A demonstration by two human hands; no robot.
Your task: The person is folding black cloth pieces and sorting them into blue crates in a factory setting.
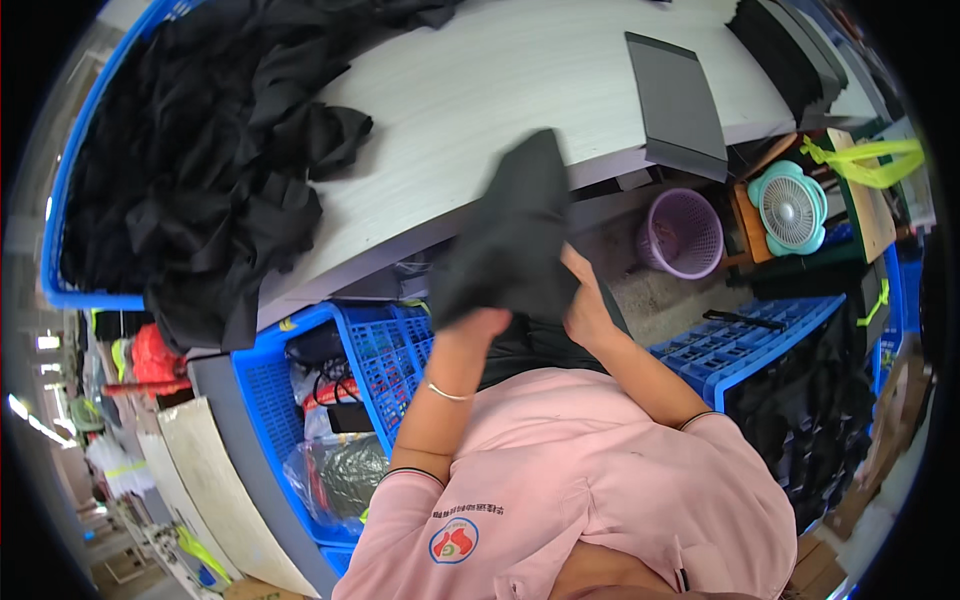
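A piece of black cloth point(515, 235) hangs in front of my chest, just over the near edge of the pale work table point(500, 90). My left hand point(472, 325) grips its lower left part, with a thin bracelet on that wrist. My right hand point(585, 300) holds its lower right edge. The cloth hides most of both sets of fingers. More black fabric point(535, 345) lies in my lap under the hands. I wear a pink top.
A large heap of black garments point(210, 160) covers the table's left side and a blue crate. A dark flat panel point(678, 100) lies at the table's right. Below are a blue basket point(385, 350), a purple bin point(685, 235), a teal fan point(790, 208) and blue crates point(745, 345).
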